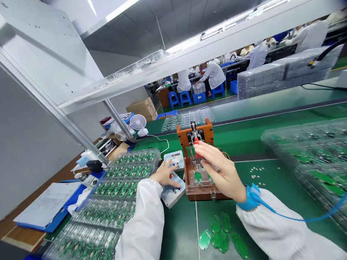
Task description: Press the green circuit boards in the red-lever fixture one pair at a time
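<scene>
My right hand (223, 170), with a blue wrist strap (251, 197), is at the red clamp handle (197, 147) of an orange-brown test fixture (201, 185). Its fingers lie over the handle, partly hiding it. Green circuit boards (198, 176) show under the fixture's clear plate. My left hand (163, 175) is spread open, holding nothing, over a white meter box (173, 191) with a lit red display. Behind that sits a second display box (174, 159). Several loose green boards (221, 234) lie in front of the fixture.
Stacked clear trays of boards stand left (126, 180) and right (319, 164). Small pale pieces (257, 175) lie right of the fixture. A white fan (138, 123), a blue clipboard tray (49, 228) and an overhead shelf (143, 77) are around. Workers in white sit farther back.
</scene>
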Action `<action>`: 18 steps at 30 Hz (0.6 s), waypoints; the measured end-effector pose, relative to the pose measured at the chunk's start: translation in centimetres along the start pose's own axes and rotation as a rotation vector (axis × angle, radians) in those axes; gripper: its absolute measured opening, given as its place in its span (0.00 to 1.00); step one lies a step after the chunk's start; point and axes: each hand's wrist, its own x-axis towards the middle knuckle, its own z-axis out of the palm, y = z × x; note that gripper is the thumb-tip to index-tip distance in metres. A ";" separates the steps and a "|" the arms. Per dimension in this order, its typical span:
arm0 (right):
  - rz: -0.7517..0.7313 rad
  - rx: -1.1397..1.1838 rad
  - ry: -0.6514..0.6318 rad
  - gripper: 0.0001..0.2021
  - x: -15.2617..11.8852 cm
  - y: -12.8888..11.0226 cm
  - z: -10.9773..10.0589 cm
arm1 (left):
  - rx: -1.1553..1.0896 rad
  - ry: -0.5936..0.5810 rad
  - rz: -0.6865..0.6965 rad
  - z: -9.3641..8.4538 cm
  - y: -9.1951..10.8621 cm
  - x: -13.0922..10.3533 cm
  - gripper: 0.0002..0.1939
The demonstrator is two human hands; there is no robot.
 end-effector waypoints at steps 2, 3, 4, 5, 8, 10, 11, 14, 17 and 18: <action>-0.001 0.005 0.004 0.29 0.0 0.0 0.1 | 0.135 -0.134 -0.035 -0.6 0.2 0.4 0.68; 0.000 0.006 0.007 0.29 0.0 0.0 0.1 | 0.185 -0.169 -0.046 -0.8 0.4 0.6 0.70; -0.001 0.007 0.011 0.29 0.0 0.0 0.1 | 0.211 -0.182 -0.049 -0.8 0.5 0.8 0.71; -0.003 0.007 0.014 0.29 0.0 0.0 0.1 | 0.226 -0.191 -0.048 -0.8 0.5 0.9 0.72; -0.010 0.011 0.020 0.29 0.1 0.0 0.1 | 0.239 -0.215 -0.050 -0.6 0.6 1.1 0.72; -0.012 0.016 0.023 0.29 0.1 0.0 0.1 | 0.240 -0.219 -0.057 -0.5 0.6 1.2 0.72; -0.013 0.018 0.027 0.29 0.1 0.0 0.2 | 0.242 -0.221 -0.061 -0.4 0.5 1.2 0.72; -0.012 0.018 0.032 0.28 0.1 -0.1 0.2 | 0.224 -0.229 -0.050 -0.5 0.4 1.0 0.73; -0.004 0.013 0.021 0.28 0.0 -0.2 0.2 | 0.184 -0.203 -0.045 -0.7 -0.1 0.7 0.73; -0.001 0.011 0.019 0.28 0.0 -0.2 0.1 | 0.179 -0.196 -0.054 -0.8 -0.2 0.5 0.73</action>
